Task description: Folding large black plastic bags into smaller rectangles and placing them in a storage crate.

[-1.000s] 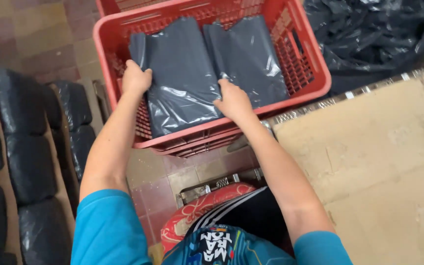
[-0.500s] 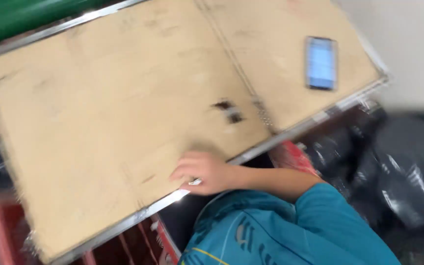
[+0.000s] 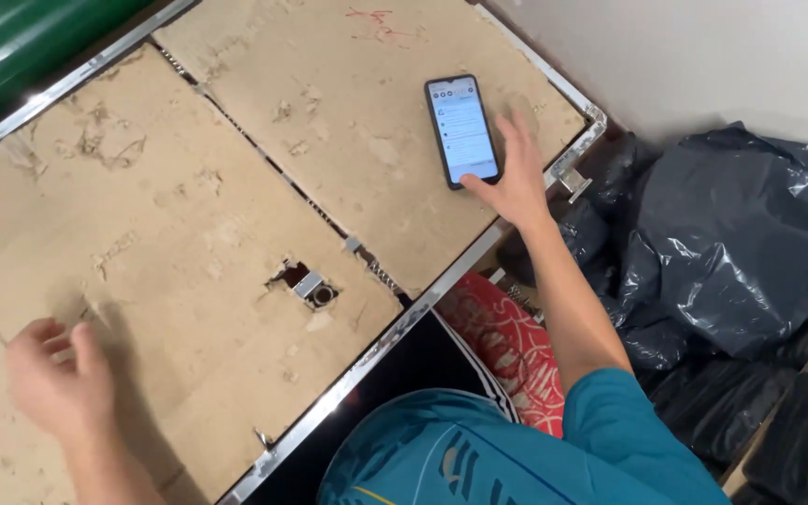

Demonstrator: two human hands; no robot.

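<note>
Bright, even indoor light. Glare on black bags [image 3: 741,234] at 3 o'clock, lit phone screen [image 3: 462,130] at 1 o'clock. Left hand [image 3: 53,388] motion-blurred at 8 o'clock, soft shadow beside it.

One phone [image 3: 462,129] at upper centre, one table [image 3: 189,234] filling the left, two hands [image 3: 516,178], several dark bags [image 3: 731,243] at right.

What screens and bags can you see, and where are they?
Phone: flat on the cardboard-covered table near its right edge, a black rectangle with a lit white and blue screen; the right hand reaches beside it.
Plastic bags: piled right of the table, dark grey, shiny and crumpled.
No signs or labels show.
</note>
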